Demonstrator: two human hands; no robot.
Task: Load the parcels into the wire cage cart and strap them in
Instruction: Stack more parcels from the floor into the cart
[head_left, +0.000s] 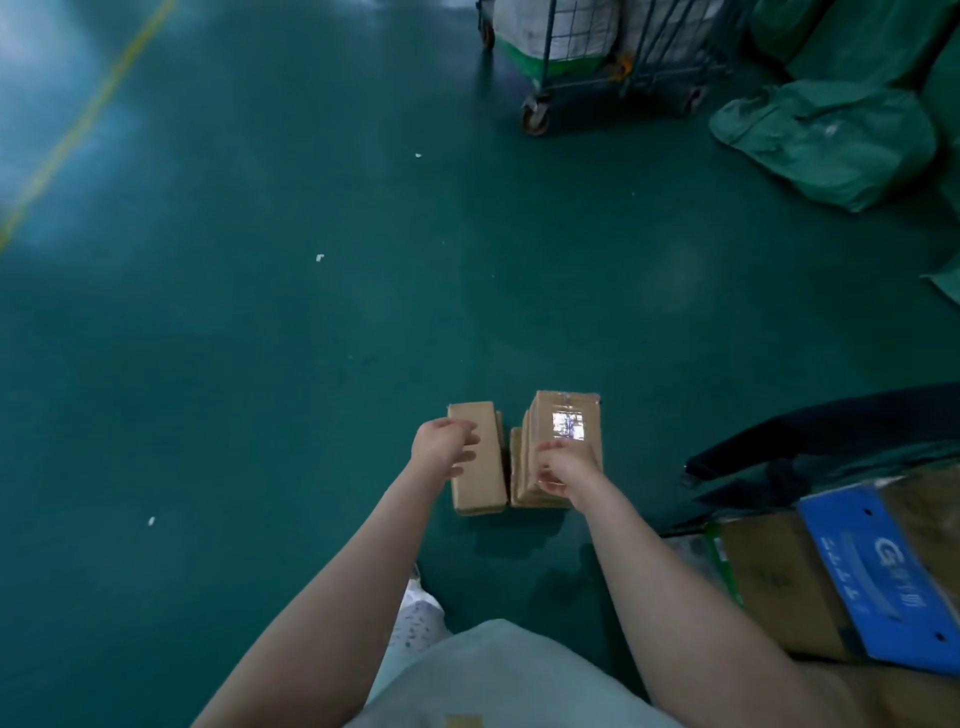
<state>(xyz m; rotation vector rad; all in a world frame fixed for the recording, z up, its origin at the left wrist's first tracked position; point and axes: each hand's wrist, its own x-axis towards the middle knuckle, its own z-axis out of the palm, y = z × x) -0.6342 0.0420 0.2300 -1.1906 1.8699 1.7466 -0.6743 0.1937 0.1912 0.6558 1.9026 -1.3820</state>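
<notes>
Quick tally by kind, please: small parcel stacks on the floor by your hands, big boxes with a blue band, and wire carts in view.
Small parcel stacks: 2, the left stack by the left hand and the right stack by the right hand
Large box with a blue band: 1
Wire cart: 1
Total: 4
</notes>
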